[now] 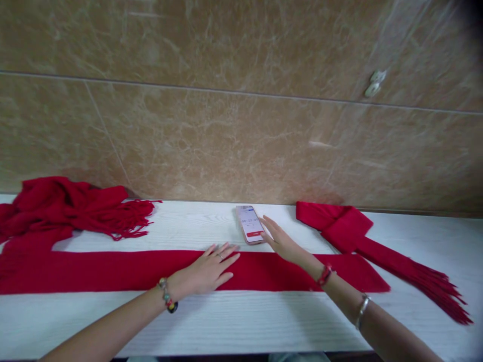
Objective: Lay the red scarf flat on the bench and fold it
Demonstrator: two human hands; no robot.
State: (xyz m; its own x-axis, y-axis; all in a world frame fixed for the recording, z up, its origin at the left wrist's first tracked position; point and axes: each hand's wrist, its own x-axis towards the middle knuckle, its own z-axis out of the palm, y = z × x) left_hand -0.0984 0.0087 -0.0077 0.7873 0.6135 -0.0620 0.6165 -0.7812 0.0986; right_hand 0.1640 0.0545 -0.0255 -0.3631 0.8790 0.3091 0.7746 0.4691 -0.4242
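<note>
Your left hand (211,269) lies flat, palm down with its fingers loosely spread, on the long red scarf strip (113,271), gripping nothing. Your right hand (279,239) is unfolded too, fingers stretched out beside the right edge of the phone (249,221); you can't tell from this angle whether they touch it. That strip runs across the white table (226,322) from the left edge of view, passes below your right forearm and ends in a slanted edge on the right. Behind its left part you have a crumpled red scarf (64,201) with loose fringe; to the right of the phone sits a folded red scarf (343,229), its fringed tail slanting toward you
</note>
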